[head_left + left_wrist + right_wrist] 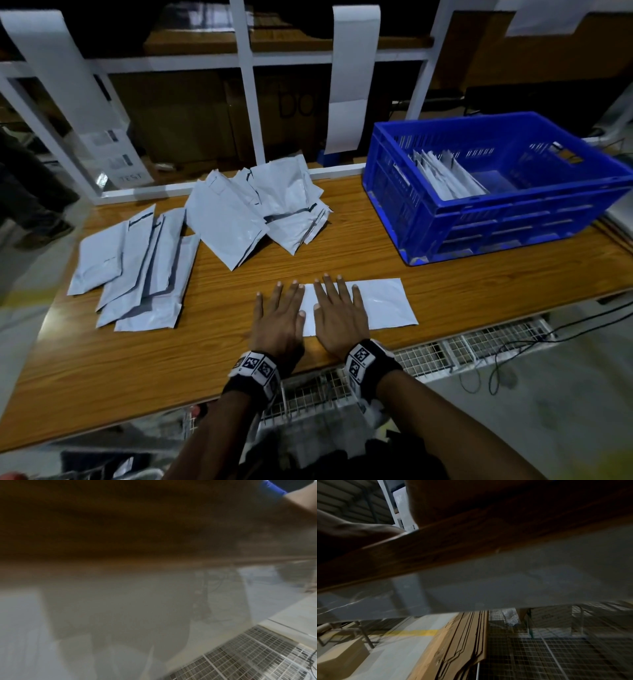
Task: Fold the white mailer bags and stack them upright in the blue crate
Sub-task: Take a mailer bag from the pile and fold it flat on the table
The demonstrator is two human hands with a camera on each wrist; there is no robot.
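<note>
I am pressing both hands flat on one white mailer bag lying lengthwise near the front edge of the wooden table; my left hand is resting with straight, spread fingers on the bag's left end and partly on the bare wood, grasping nothing; my right hand is lying beside it, fingers straight, flattening the bag without gripping it; the bag's right half is showing uncovered beyond my right hand. To my judgement I am smoothing or creasing this bag, so I should be keeping my palms level and pushing trapped air toward the open end, aligning the edges before bearing down, so the crease comes out straight. Unfolded bags are lying in a loose fan on the table's left, and a second heap is lying behind them; the blue crate is sitting to my right, with a few folded bags already leaning upright at its left side. Both wrist views are showing only blurred table edge.
</note>
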